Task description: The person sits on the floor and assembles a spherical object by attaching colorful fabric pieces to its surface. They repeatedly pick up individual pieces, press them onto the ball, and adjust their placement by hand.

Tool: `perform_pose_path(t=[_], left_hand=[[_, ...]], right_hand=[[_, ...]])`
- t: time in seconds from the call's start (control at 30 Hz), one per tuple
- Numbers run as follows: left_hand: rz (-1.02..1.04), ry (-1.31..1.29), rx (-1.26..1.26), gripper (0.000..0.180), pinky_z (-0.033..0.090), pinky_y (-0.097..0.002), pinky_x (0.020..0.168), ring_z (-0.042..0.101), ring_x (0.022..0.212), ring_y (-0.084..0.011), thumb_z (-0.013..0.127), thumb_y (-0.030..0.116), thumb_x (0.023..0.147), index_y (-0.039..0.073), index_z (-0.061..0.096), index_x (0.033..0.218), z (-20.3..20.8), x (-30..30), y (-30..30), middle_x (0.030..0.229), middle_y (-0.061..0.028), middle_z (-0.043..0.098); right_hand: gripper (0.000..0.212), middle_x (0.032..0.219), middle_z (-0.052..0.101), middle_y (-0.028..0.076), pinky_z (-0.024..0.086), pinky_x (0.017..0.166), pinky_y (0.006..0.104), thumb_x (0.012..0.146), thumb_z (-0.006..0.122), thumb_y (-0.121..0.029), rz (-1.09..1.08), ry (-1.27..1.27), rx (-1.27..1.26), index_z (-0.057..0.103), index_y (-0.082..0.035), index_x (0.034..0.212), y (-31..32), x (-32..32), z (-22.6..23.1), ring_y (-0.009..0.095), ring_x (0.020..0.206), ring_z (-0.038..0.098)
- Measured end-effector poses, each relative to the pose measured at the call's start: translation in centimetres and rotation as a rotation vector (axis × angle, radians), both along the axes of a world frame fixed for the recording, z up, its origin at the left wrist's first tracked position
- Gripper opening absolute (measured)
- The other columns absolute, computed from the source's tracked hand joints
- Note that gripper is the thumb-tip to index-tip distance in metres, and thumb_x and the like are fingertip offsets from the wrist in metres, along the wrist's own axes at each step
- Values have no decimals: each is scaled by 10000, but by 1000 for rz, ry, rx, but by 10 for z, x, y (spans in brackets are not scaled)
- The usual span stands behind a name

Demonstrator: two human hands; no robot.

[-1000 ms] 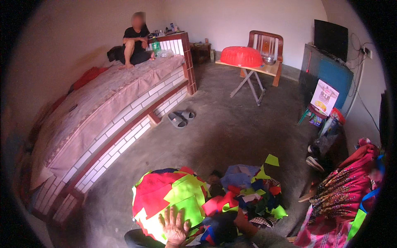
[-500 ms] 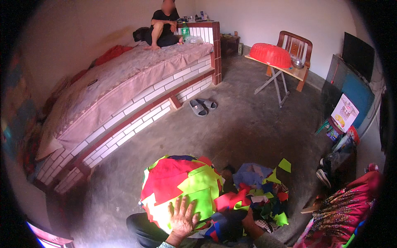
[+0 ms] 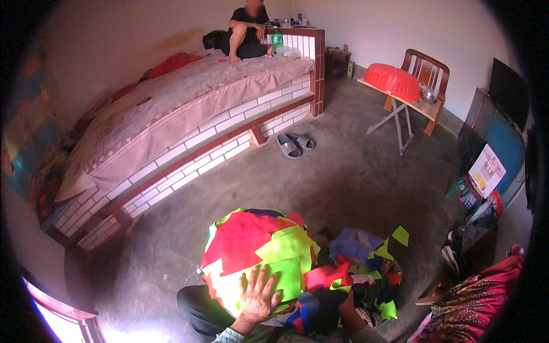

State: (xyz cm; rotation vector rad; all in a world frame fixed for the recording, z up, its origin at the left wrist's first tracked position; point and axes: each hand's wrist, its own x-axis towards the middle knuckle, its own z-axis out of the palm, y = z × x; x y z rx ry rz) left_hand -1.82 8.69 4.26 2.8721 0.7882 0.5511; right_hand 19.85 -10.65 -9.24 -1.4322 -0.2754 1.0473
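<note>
One round patchwork (image 3: 237, 243) lies under the left hand (image 3: 258, 303), its fingers (image 3: 261, 278) spread flat, gripping nothing; the right hand (image 3: 348, 312) is shaded, just beside one scrap pile (image 3: 366, 271), its opening and hold impossible to tell. Beyond the fingers are two slippers (image 3: 289, 147), one bed (image 3: 189, 94) with one person (image 3: 245, 34), and one tabletop (image 3: 430, 109) bearing one red dome (image 3: 392, 81). Bare floor (image 3: 366, 188) opens ahead, from the bed's edge left to one red cloth (image 3: 480, 288) right.

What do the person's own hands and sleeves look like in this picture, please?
The left hand is bare, without glove; no ring or watch can be made out. The left sleeve is pale grey-blue and looks mottled. The right hand is shadowed and partly hidden, but no glove shows on it. The right sleeve looks darker grey; its details are unclear.
</note>
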Motion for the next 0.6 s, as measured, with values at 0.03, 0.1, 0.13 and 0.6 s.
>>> perform_pose_path(t=[0.03,0.1,0.13,0.6], left_hand=[[3,0,-15,498,130,-571,1102,322,1350,-345,510,447,876,210,523,1314,2,1,2,1422,-141,411],[3,-6,-45,506,130,-572,1102,324,1347,-348,522,441,871,215,514,1324,3,4,4,1425,-140,408],[0,7,-40,508,130,-571,1102,327,1345,-348,522,441,870,217,511,1326,0,2,1,1425,-139,407],[-1,13,-25,527,185,-594,1073,320,1351,-327,487,455,899,236,445,1376,4,0,1,1445,-128,378]], right_hand=[[278,1072,634,59,507,846,299,933,530,-210,-1,-1,4,587,-18,1125,1,0,-1,159,942,622],[279,1074,634,59,507,847,299,932,532,-209,-4,-12,-5,586,-17,1127,2,6,0,159,943,622],[279,1074,634,59,507,847,299,932,533,-208,-6,-4,-22,586,-17,1127,-4,2,0,159,944,622],[286,1085,635,61,504,850,296,927,543,-199,14,-45,-19,586,-11,1139,-2,2,7,156,952,621]])
